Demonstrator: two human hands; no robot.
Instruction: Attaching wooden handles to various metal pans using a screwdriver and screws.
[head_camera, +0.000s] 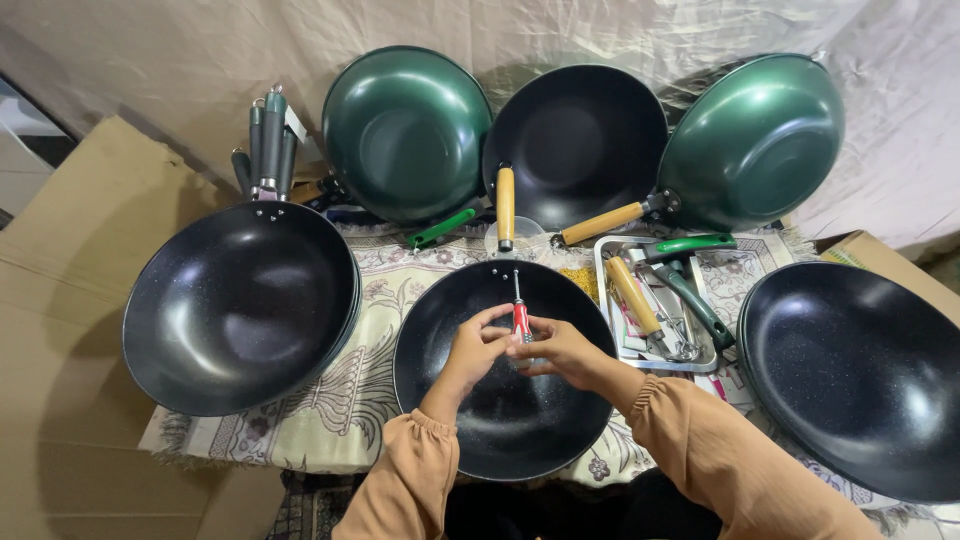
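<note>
- Both hands are working over the black wok (505, 420) sitting closest, on the patterned cloth (380, 300).
- Right hand (555, 350) is gripping the red-handled screwdriver (520, 315), tip pointing at the far rim.
- Left hand (478, 345) is pinching it too.

Glossy speckled pan (505, 400), seemingly metal

Creased beige cloth backdrop (150, 50); cardboard floor (60, 330)

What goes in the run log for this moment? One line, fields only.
left hand: on screwdriver | right hand: grips screwdriver | tip: at rim rivets of centre pan | handle: beyond rim | tray: right of pan
</note>
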